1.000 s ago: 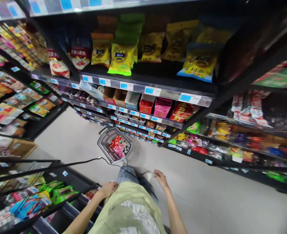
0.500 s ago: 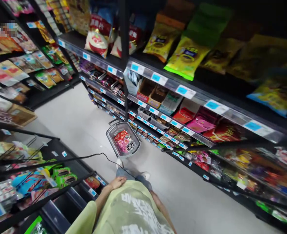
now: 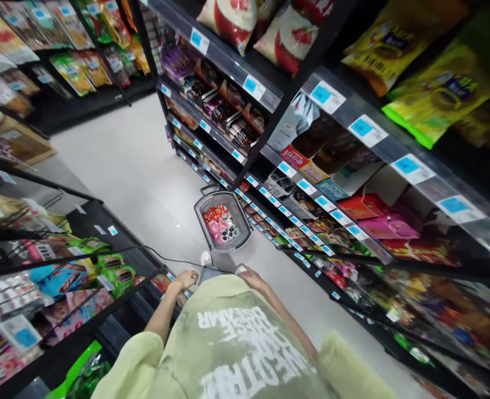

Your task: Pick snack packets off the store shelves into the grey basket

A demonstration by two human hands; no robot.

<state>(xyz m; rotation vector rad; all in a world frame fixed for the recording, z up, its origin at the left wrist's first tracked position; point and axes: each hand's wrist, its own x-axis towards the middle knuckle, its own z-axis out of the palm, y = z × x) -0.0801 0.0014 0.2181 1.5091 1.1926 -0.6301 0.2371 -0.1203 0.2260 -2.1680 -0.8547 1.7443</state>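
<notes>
We see our left hand (image 3: 185, 279) near our shirt (image 3: 215, 293), grip unclear; the basket (image 3: 241, 217), on the floor (image 3: 116, 149) beside the bottom edge of the shelf (image 3: 275, 203), should be stiff, fairly light, best lifted by its handle (image 3: 209, 187); whether our right hand (image 3: 253, 278) holds anything, we cannot tell.

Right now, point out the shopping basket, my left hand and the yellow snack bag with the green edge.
Shopping basket (image 3: 217, 200): head view, far inner wall.
Left hand (image 3: 185, 279): head view, back of the hand.
Yellow snack bag (image 3: 445, 97): head view, printed front.
</notes>
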